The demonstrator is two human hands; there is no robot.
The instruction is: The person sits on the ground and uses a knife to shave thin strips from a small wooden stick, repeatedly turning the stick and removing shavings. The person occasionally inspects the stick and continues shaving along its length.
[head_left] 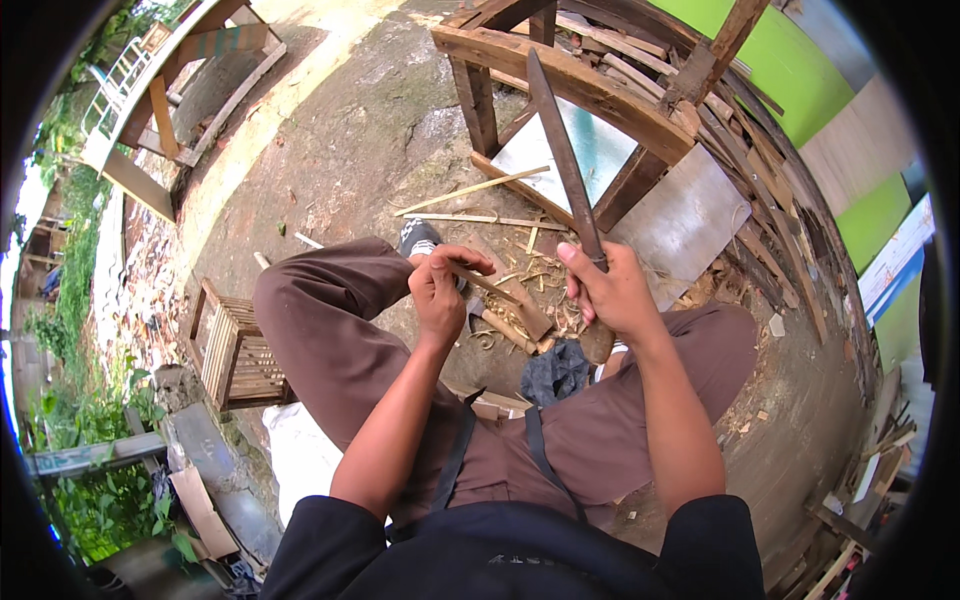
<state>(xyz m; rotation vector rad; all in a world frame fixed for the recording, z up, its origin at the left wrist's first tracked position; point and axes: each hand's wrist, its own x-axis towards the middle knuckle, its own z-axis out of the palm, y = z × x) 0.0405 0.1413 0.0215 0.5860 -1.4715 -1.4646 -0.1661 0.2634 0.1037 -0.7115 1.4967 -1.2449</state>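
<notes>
Dark brown blade (566, 150) upper middle, brown pants (330, 320), black shirt (520, 550) at the bottom, black-and-white checkered shoe (418, 236), seriously lime-green panels (790, 80) upper right.

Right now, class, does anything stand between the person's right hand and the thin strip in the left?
Nothing visible does: an open gap separates the right hand, which grips the long blade, from the strip in the left hand, with wood shavings showing below.

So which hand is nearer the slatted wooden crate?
Left. The left hand is right of the crate, across the left knee; the right hand, holding a long knife, is farther right.
</notes>
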